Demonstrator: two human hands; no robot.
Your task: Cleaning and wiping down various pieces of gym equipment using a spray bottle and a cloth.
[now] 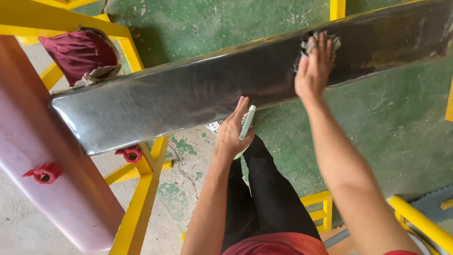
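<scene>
A pink panel (52,160) fills the lower left of the frame, two red clips (43,173) set near its edge, a third just right of them under the black panel. In the upper left, a dark red cloth (78,54) sits bundled on a yellow frame (141,189) whose painted bars run down through the centre-left. Across the middle, from left edge to upper right corner, lies a long, glossy black panel (188,94), its surface mottled and reflecting light along the upper rim. Below it the floor (377,127) is worn green paint, flaked to bare concrete at the lower left and cracked beneath the frame. At centre, the left hand (233,134) touches the panel's lower edge, fingers curled around a slim white tool (247,123). At upper right, the right hand (314,68) lies flat with fingers together, pressing a grey rag (310,43) onto the black surface. More yellow rails (420,222) show at the lower right, beside the person's black trousers.
</scene>
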